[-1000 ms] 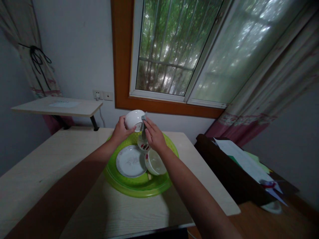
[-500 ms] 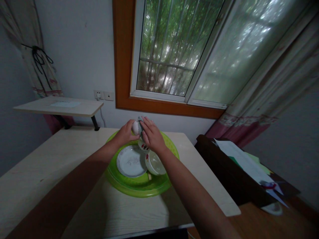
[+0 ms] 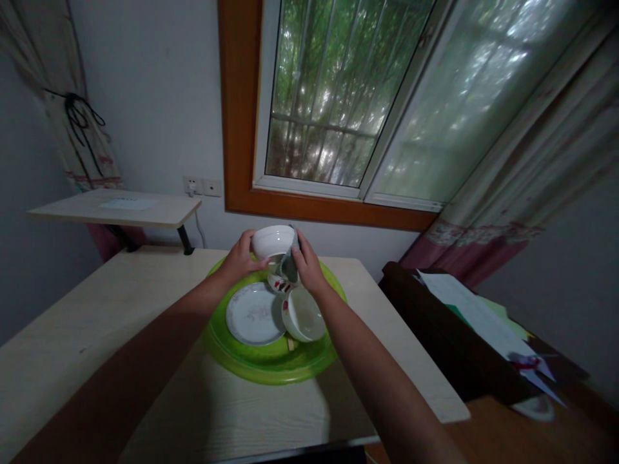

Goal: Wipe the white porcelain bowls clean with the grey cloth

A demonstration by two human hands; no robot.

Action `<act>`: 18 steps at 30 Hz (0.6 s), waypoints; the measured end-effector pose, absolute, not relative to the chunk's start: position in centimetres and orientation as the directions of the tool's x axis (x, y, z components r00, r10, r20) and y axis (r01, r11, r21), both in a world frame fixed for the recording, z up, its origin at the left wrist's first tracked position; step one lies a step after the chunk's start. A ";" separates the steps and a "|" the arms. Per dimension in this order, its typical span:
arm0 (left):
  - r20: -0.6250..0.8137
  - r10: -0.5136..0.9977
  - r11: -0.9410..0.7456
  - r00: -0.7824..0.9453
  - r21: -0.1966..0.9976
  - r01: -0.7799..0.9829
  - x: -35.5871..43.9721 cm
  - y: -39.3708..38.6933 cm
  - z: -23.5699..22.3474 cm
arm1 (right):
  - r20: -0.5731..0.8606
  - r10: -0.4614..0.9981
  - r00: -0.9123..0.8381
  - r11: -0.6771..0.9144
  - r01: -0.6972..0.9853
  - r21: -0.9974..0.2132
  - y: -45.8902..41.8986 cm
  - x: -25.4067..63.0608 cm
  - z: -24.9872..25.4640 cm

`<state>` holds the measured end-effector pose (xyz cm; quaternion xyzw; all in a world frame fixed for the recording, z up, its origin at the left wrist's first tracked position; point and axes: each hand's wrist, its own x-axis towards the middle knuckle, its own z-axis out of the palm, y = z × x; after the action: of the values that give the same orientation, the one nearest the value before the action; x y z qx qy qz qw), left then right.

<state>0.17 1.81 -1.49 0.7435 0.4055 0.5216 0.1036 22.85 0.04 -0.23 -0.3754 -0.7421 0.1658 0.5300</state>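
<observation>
A white bowl (image 3: 271,241) is held tilted above the green basin (image 3: 271,374). My left hand (image 3: 242,258) is closed on its left side, thumb along the lower edge. At the bowl's right side, my right hand (image 3: 307,261) presses a grey-green cloth (image 3: 289,265) against it, fingers partly hidden behind the cloth. Below, inside the basin, lie a white plate (image 3: 255,314) with a faint pattern, a white bowl with red marks (image 3: 304,314) tipped on its side, and another patterned bowl (image 3: 279,284) partly covered by the cloth and held bowl.
The basin stands on a pale wooden table (image 3: 97,309). A small raised shelf (image 3: 116,207) with a paper on it stands at the back left. To the right, papers (image 3: 464,299) lie on a dark piece of furniture. A window (image 3: 333,96) is behind.
The held bowl turned edge-on between the hands, then came back with its side showing. My right hand with the cloth has shifted right along it. The dishes in the basin stay put.
</observation>
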 end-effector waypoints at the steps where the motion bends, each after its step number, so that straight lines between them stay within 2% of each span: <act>1: 0.689 0.715 -0.647 0.115 0.592 0.481 0.2 1.8 -1.4 | 0.651 0.742 -0.159 0.656 0.369 -0.658 0.0 22.8 -0.2; 6: 0.674 0.736 -0.639 0.066 0.657 0.400 0.1 1.7 -1.2 | 0.614 0.764 -0.199 0.642 0.322 -0.695 -0.3 22.5 -0.2; 13: 0.652 0.756 -0.629 0.059 0.698 0.342 0.1 2.0 -1.3 | 0.672 0.721 -0.172 0.673 0.403 -0.620 0.0 22.3 -0.3; 18: 0.674 0.728 -0.669 0.124 0.660 0.343 0.3 1.7 -1.1 | 0.719 0.679 -0.148 0.696 0.442 -0.566 0.0 22.5 -0.1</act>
<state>0.34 1.73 -1.06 0.7290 0.3676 0.5503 0.1749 22.46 0.04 -0.12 -0.3740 -0.7497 0.1107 0.5347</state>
